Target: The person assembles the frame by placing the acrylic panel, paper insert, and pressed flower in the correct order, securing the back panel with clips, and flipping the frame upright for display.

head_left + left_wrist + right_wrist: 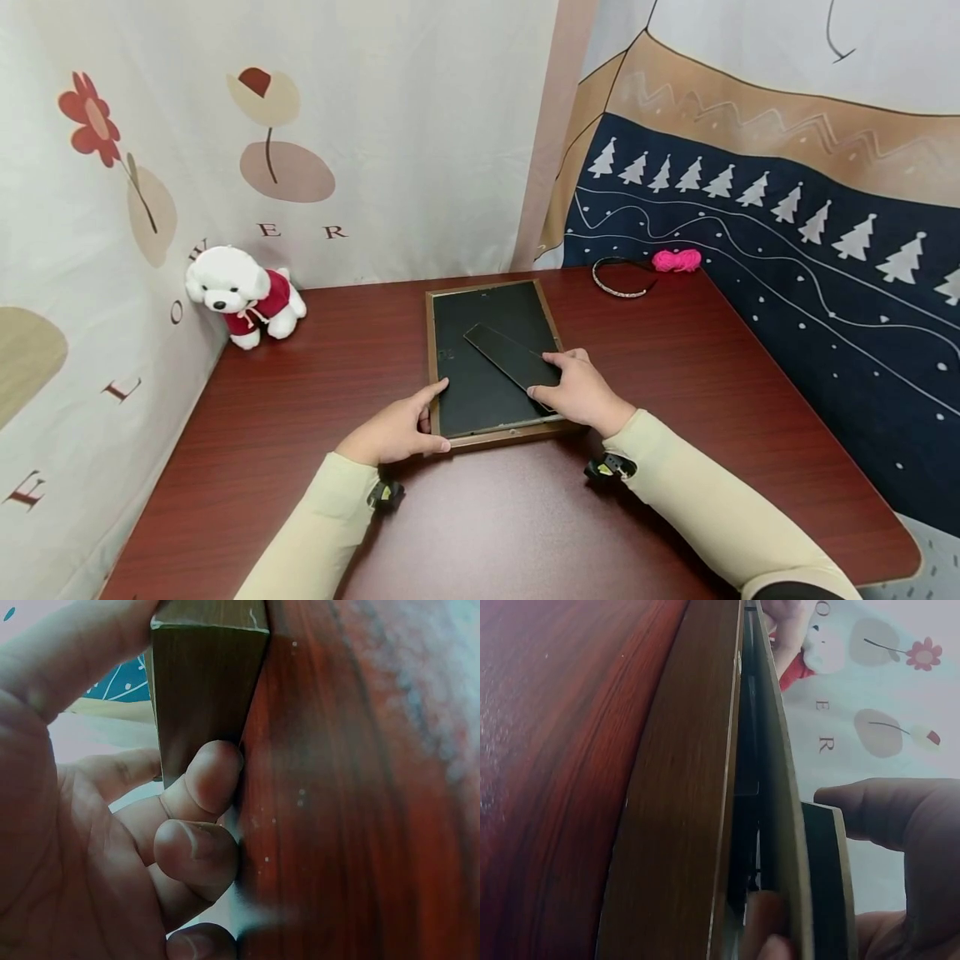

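Note:
A picture frame (pixel 495 439) with a brown wooden rim lies face down on the table. Its black backing board (pixel 480 387) carries a slanting easel stand (pixel 510 358). My left hand (pixel 393 427) holds the near left corner, thumb along the front edge and index finger over the left rim. In the left wrist view, other fingertips (pixel 214 776) rest low against the wooden side (pixel 202 690). My right hand (pixel 585 387) grips the board and stand at the near right. The right wrist view shows fingertips (pixel 765 919) in a gap between the wooden rim (pixel 675 795) and board (pixel 784 795).
A white plush dog (pixel 243 292) in a red top sits at the back left of the reddish-brown table (pixel 300 392). A headband (pixel 618 292) and a bundle of pink yarn (pixel 677 261) lie at the back right. Printed curtains (pixel 420 150) hang behind.

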A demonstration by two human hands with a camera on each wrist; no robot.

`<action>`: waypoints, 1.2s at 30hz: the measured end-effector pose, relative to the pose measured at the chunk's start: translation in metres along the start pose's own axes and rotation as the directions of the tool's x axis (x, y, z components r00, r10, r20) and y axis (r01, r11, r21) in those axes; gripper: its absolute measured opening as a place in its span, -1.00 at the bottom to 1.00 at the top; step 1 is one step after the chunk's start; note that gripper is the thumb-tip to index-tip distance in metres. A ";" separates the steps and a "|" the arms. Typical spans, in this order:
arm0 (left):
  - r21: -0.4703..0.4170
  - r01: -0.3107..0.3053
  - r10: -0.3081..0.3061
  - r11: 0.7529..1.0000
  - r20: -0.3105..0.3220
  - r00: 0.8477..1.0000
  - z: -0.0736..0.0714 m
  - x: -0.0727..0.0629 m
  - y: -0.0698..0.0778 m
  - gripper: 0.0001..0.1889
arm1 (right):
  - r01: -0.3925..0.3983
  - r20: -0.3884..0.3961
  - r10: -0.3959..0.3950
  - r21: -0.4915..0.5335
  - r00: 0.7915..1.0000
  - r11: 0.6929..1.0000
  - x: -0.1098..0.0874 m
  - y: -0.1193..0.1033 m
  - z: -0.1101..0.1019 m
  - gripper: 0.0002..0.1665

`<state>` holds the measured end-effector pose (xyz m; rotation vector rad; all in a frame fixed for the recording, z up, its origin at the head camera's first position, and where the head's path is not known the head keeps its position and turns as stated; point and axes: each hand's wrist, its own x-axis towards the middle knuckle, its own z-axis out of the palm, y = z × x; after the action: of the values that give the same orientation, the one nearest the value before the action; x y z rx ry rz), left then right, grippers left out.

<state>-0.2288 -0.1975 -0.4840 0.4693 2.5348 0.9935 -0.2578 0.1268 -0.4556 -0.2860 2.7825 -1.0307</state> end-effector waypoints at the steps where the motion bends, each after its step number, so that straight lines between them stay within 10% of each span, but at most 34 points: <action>1: 0.000 0.000 0.000 1.000 0.001 1.000 0.000 0.000 0.000 0.11 | 0.006 0.007 -0.006 -0.009 1.000 1.000 0.000 0.000 -0.001 -0.11; 36: 0.023 0.002 -0.003 1.000 0.004 1.000 0.000 0.000 0.001 0.14 | 0.254 0.205 -0.212 -0.205 0.955 0.945 0.009 0.009 -0.017 0.02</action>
<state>-0.2288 -0.1974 -0.4831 0.4741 2.5448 0.9625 -0.2714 0.1424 -0.4497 -0.7186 2.7457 -0.6810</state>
